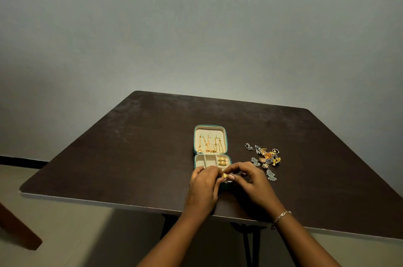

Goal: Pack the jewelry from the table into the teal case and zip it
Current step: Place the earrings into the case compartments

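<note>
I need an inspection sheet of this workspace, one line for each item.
Surface: dark brown table, scuffed.
Job's things: teal case open, gold chains in lid, gold earrings in one compartment; jewelry pile waits right of the case.
Clutter: nothing seen.
Hands: left hand and right hand together hold a small gold piece over the case's near edge.
Cables: nothing seen.
Surroundings: plain wall, wooden furniture lower left.

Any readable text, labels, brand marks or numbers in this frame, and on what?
None: no writing shows on the open teal zip-around jewelry case, the dark brown table or the plain grey wall. The heap of loose silver and gold jewelry is too small to show any markings.
</note>
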Demonstrator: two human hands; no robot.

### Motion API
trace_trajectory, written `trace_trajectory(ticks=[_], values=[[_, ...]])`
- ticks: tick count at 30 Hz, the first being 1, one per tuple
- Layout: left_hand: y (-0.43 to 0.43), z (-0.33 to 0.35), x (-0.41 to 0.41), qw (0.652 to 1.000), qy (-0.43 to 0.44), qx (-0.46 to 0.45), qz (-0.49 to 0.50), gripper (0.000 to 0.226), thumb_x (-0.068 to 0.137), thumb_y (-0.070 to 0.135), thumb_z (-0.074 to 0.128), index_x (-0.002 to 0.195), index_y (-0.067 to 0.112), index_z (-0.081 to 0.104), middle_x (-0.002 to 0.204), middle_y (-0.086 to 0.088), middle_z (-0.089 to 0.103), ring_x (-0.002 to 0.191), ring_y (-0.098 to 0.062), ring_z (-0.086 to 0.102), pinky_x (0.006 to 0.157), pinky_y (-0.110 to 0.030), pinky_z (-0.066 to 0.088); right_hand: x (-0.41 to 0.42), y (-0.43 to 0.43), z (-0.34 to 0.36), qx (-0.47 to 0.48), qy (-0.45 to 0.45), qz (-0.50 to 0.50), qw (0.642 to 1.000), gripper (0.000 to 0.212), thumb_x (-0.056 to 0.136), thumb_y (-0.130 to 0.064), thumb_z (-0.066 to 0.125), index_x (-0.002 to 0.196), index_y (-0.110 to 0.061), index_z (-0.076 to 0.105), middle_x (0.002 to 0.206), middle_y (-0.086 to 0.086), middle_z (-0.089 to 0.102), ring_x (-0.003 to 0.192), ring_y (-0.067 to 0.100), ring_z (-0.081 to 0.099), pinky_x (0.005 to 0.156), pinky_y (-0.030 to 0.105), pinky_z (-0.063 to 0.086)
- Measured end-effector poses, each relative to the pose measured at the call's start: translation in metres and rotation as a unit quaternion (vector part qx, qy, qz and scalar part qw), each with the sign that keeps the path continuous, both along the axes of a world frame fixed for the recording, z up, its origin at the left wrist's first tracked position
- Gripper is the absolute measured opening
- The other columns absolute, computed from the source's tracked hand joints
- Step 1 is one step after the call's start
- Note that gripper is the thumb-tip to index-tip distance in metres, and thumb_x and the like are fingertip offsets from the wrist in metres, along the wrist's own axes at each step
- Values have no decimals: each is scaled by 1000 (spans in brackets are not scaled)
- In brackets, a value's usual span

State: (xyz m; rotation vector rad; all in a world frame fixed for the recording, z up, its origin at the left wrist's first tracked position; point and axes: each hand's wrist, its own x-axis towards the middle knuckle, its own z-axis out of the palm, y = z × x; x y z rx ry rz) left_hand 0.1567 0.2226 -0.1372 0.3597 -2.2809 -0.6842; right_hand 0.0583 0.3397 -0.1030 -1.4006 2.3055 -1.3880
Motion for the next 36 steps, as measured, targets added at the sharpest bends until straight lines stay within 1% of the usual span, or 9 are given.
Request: trace_trajectory(ticks=[6,10,12,14,18,20,23,29,36], values=[[1,2,3,1000,-9,1,-6,32,87,34,35,89,13,60,90,0,67,85,-17,61,94,-33,39,0,-4,1,23,117,-1,993,10,79,-14,66,88,-19,69,84,-19,60,91,7,52,78,24,44],[3,4,5,1000,-14,7,-7,39,86,39,30,91,15,59,93,1,66,89,-16,59,95,-27,34,-3,-6,0,35,175,-5,984,13,78,-25,60,85,-18,68,85,-10,64,88,12,51,76,29,40],[2,4,6,1000,-16,15,-4,32,88,36,36,94,15,60,97,1,66,93,-15,57,94,-27,35,-5,-7,-1,42,188,-9,981,16,78,-27,57,85,-18,67,85,-7,65,88,12,50,76,29,40],[1,3,5,1000,-12,25,3,19,90,25,49,102,15,60,104,1,64,100,-15,54,92,-23,33,-6,-8,-2,34,180,-20,983,17,78,-28,56,85,-18,67,85,-8,64,87,11,51,76,26,39],[2,6,5,999,-13,41,5,23,89,18,56,112,14,58,113,1,62,107,-15,50,89,-17,30,-15,-13,1,-5,125,-55,991,17,77,-27,57,83,-18,68,81,-15,58,85,0,48,73,15,36],[3,8,6,998,-16,53,5,26,88,19,57,114,15,58,115,0,61,109,-14,49,88,-15,30,-20,-17,1,2,125,-60,990,11,79,-23,60,84,-18,68,81,-16,57,84,-1,46,72,18,36],[2,8,6,997,-17,76,3,30,86,18,60,116,15,56,117,0,59,111,-12,48,88,-13,32,-24,-23,1,25,130,-69,989,8,82,-13,64,87,-17,69,85,-13,56,86,8,46,75,27,38],[0,6,4,996,-13,91,-2,32,84,18,63,116,18,57,116,1,59,111,-11,48,88,-15,34,-25,-24,0,52,142,-70,986,9,82,-16,65,89,-18,70,90,-5,60,88,8,42,74,27,34],[-1,4,4,999,-2,53,-5,33,85,17,59,118,16,58,118,-1,61,112,-16,50,94,-24,38,-25,-23,-5,56,146,-71,985,9,79,-20,68,87,-20,72,86,-11,52,87,9,42,76,31,38]])
